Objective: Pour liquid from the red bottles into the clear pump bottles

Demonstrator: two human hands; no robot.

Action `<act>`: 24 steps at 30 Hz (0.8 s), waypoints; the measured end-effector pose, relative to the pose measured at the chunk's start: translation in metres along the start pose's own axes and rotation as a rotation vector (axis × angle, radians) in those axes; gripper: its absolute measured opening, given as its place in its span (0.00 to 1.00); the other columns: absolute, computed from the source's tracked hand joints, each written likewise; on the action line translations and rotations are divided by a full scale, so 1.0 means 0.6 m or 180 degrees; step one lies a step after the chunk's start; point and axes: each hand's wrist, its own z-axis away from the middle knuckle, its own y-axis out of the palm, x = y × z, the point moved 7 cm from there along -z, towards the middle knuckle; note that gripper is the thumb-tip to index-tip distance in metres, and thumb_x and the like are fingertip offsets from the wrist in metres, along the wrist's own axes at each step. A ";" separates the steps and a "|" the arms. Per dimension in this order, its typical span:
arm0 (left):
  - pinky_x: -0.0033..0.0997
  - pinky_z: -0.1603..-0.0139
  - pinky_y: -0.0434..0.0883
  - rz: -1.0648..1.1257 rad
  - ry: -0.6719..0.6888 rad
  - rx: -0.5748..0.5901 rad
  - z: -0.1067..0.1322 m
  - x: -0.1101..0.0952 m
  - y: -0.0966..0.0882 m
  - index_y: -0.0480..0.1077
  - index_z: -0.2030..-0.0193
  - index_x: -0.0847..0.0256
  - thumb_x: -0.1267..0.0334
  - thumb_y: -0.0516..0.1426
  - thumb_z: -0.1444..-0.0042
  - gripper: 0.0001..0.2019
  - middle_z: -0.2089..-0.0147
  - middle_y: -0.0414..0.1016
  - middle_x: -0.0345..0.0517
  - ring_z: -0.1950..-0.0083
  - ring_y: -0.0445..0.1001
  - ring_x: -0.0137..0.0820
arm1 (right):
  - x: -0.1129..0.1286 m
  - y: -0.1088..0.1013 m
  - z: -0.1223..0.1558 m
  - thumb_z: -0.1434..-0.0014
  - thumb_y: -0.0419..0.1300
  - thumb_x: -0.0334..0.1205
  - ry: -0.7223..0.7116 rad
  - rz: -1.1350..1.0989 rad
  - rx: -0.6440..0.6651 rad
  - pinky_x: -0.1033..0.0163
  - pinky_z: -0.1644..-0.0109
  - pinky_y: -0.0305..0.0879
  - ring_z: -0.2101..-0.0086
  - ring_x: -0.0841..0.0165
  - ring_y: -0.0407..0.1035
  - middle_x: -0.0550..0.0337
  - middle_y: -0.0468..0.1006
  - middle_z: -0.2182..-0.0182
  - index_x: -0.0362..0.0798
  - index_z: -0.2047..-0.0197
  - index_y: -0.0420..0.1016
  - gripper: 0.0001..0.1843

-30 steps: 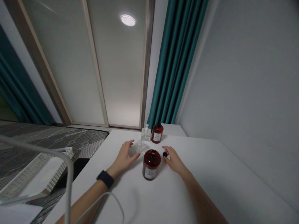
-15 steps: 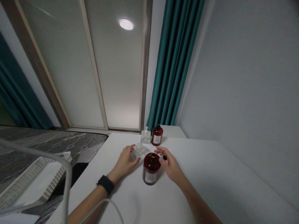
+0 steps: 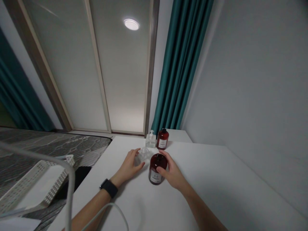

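right hand (image 3: 172, 175) wraps amber bottle (image 3: 156, 169); left hand (image 3: 128, 165) cups clear funnel (image 3: 143, 153).

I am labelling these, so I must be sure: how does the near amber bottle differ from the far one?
The near bottle is gripped by the right hand; the far bottle stands untouched. The far bottle wears a black cap; the near bottle shows none. Both are amber with a white label, upright on the table.
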 end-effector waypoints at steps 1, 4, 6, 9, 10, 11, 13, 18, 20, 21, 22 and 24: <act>0.51 0.43 0.70 0.0020 0.0007 0.0017 0.000 -0.001 -0.001 0.64 0.40 0.61 0.60 0.62 0.46 0.28 0.49 0.71 0.54 0.48 0.71 0.45 | -0.004 -0.003 -0.005 0.45 0.64 0.38 -0.0003 -0.0007 -0.0089 0.47 0.34 0.59 0.41 0.58 0.67 0.52 0.71 0.40 0.53 0.36 0.62 0.33; 0.50 0.43 0.71 0.0086 -0.0005 0.0085 -0.001 -0.003 -0.001 0.64 0.40 0.60 0.61 0.62 0.47 0.27 0.49 0.72 0.54 0.48 0.72 0.44 | -0.018 -0.018 -0.025 0.45 0.63 0.38 0.0015 -0.0050 -0.0378 0.49 0.38 0.65 0.45 0.59 0.71 0.53 0.74 0.43 0.53 0.38 0.64 0.32; 0.50 0.44 0.72 0.0126 -0.0042 0.0150 0.000 -0.003 0.000 0.63 0.39 0.60 0.62 0.61 0.47 0.28 0.47 0.71 0.54 0.46 0.72 0.45 | -0.029 -0.030 -0.042 0.45 0.63 0.40 0.0073 -0.0017 -0.0528 0.50 0.40 0.67 0.48 0.59 0.73 0.53 0.76 0.45 0.52 0.39 0.65 0.31; 0.51 0.44 0.72 0.0165 -0.0075 0.0234 0.003 -0.001 0.001 0.62 0.38 0.60 0.61 0.60 0.47 0.29 0.46 0.71 0.55 0.45 0.71 0.46 | -0.041 -0.047 -0.065 0.46 0.64 0.43 0.0105 0.0032 -0.0666 0.51 0.42 0.69 0.49 0.59 0.73 0.52 0.76 0.46 0.50 0.40 0.65 0.30; 0.51 0.43 0.71 0.0177 -0.0070 0.0259 0.003 -0.001 0.002 0.62 0.38 0.60 0.61 0.60 0.47 0.29 0.45 0.71 0.55 0.44 0.71 0.46 | -0.045 -0.052 -0.071 0.46 0.64 0.44 0.0109 0.0039 -0.0703 0.51 0.42 0.69 0.50 0.60 0.74 0.52 0.77 0.47 0.50 0.40 0.65 0.30; 0.52 0.43 0.71 0.0190 -0.0056 0.0285 0.004 -0.001 0.002 0.62 0.38 0.60 0.61 0.60 0.47 0.29 0.45 0.71 0.55 0.44 0.71 0.47 | -0.047 -0.056 -0.077 0.47 0.64 0.44 0.0114 0.0044 -0.0732 0.51 0.43 0.70 0.51 0.60 0.74 0.52 0.77 0.47 0.50 0.41 0.66 0.30; 0.53 0.41 0.70 0.0212 -0.0022 0.0341 0.005 -0.002 0.004 0.61 0.37 0.60 0.61 0.59 0.46 0.29 0.44 0.70 0.56 0.43 0.71 0.47 | -0.051 -0.063 -0.085 0.47 0.64 0.45 0.0122 0.0050 -0.0774 0.51 0.45 0.71 0.52 0.60 0.75 0.51 0.78 0.48 0.50 0.41 0.66 0.30; 0.53 0.39 0.68 0.0196 0.0053 0.0444 0.005 -0.005 0.004 0.60 0.36 0.59 0.60 0.59 0.45 0.29 0.42 0.70 0.56 0.42 0.70 0.47 | -0.050 -0.069 -0.091 0.47 0.63 0.44 0.0089 0.0098 -0.0823 0.52 0.48 0.73 0.53 0.60 0.75 0.52 0.79 0.49 0.50 0.42 0.67 0.29; 0.53 0.39 0.69 0.0174 0.0100 0.0470 0.006 -0.007 0.004 0.60 0.36 0.58 0.60 0.60 0.45 0.29 0.43 0.70 0.55 0.42 0.70 0.47 | -0.050 -0.069 -0.090 0.46 0.63 0.44 0.0076 0.0150 -0.0844 0.53 0.49 0.73 0.54 0.60 0.76 0.53 0.79 0.49 0.51 0.41 0.67 0.29; 0.53 0.39 0.69 0.0159 0.0117 0.0473 0.006 -0.007 0.005 0.61 0.36 0.59 0.60 0.60 0.45 0.30 0.43 0.71 0.55 0.42 0.70 0.47 | -0.050 -0.068 -0.091 0.46 0.63 0.44 0.0073 0.0181 -0.0852 0.53 0.50 0.74 0.55 0.61 0.76 0.53 0.79 0.49 0.51 0.41 0.67 0.29; 0.53 0.39 0.69 0.0148 0.0127 0.0470 0.006 -0.007 0.005 0.61 0.36 0.59 0.59 0.61 0.45 0.30 0.43 0.71 0.55 0.42 0.71 0.47 | -0.051 -0.068 -0.091 0.46 0.63 0.44 0.0071 0.0216 -0.0859 0.54 0.51 0.74 0.55 0.61 0.76 0.53 0.80 0.50 0.51 0.41 0.67 0.29; 0.52 0.39 0.69 0.0150 0.0110 0.0430 0.007 -0.004 0.007 0.62 0.36 0.60 0.57 0.62 0.45 0.31 0.44 0.71 0.56 0.43 0.72 0.47 | -0.053 -0.067 -0.092 0.45 0.63 0.45 0.0057 0.0294 -0.0868 0.54 0.53 0.75 0.56 0.61 0.76 0.53 0.80 0.51 0.51 0.41 0.67 0.29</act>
